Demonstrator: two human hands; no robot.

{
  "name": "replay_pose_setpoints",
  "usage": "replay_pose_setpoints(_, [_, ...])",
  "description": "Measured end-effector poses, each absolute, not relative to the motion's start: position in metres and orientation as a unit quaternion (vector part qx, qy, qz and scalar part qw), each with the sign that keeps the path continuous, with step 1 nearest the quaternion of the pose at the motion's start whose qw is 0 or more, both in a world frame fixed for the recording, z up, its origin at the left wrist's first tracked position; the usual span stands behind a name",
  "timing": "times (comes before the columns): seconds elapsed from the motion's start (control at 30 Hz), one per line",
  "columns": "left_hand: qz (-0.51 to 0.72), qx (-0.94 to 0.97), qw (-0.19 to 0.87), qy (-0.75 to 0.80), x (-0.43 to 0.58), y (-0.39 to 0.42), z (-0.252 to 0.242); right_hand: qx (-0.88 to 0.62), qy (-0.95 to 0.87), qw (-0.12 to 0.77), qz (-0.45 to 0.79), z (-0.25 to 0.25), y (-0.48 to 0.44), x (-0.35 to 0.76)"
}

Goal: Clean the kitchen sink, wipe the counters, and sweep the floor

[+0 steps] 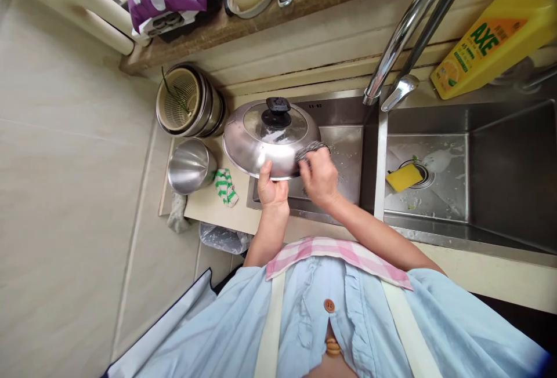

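A domed steel pot lid (252, 140) with a glass centre and a black knob (277, 112) is held over the left sink basin (348, 146). My left hand (272, 186) grips its near rim, thumb on top and the other fingers underneath, partly hidden. In my right hand (321, 175), closed fingers press a grey steel wool scrubber (311, 149) against the lid's right side. Much of the scrubber is covered by that hand.
Stacked pots with a strainer (178, 100), a steel bowl (190, 166) and a green-striped cloth (225, 188) sit left. The faucet (391, 47) arches above both basins. A yellow sponge (404, 178) lies by the right drain; a yellow detergent bottle (483, 47) stands behind.
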State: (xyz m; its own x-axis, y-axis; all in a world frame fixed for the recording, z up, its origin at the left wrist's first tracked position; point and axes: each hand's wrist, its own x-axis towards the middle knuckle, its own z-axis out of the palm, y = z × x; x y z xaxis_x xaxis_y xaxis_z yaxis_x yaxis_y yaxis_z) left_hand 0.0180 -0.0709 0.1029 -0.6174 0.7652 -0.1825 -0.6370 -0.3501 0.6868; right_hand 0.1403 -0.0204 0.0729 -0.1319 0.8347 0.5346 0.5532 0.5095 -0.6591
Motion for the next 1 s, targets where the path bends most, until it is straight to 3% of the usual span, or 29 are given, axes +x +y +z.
replay_pose_setpoints(0.3, [0.805,0.053,0.448,0.384,0.025,-0.07,0.113,-0.434,-0.768,0.461,0.098,0.089,-0.023,0.131])
replay_pose_setpoints(0.5, [0.803,0.015,0.444,0.397,0.023,-0.069,0.109,-0.49,-0.728,0.468,0.097,0.082,-0.022,0.137])
replay_pose_setpoints(0.63, [0.792,0.059,0.463,0.393,0.024,-0.075,0.108,-0.438,-0.774,0.448,0.089,0.084,-0.014,0.143])
replay_pose_setpoints(0.8, [0.789,0.111,0.468,0.383,0.021,-0.085,0.102,-0.505,-0.726,0.456,0.099,0.09,0.011,0.162])
replay_pose_setpoints(1.0, [0.776,0.139,0.482,0.383,0.017,-0.085,0.102,-0.439,-0.792,0.414,0.097,0.101,-0.007,0.157])
